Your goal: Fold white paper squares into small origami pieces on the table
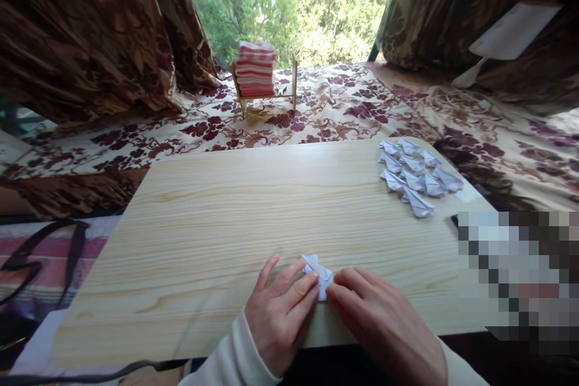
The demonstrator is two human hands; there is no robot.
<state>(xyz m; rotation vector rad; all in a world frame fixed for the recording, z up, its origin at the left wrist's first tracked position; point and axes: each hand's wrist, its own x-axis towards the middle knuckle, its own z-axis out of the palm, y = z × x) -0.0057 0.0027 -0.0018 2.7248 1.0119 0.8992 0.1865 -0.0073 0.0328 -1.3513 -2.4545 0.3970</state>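
Note:
A small piece of folded white paper (322, 277) lies on the wooden table near its front edge, between my two hands. My left hand (286, 307) holds the paper down from the left, its fingertips on the upper and left parts while the outer fingers are spread. From the right, my right hand (368, 307) has its fingers bent together and grips the paper's right edge; its thumb is partly hidden. Several folded white paper pieces (412, 172) of pointed shape lie grouped at the table's far right corner.
The pale wooden tabletop (217, 217) spans the view. Behind it, a small wooden rack (295, 81) with stacked pink-and-white cloths (256, 69) stands on flowered fabric. A white lamp (513, 30) is at the back right. A pixelated patch (511, 277) hides the right side.

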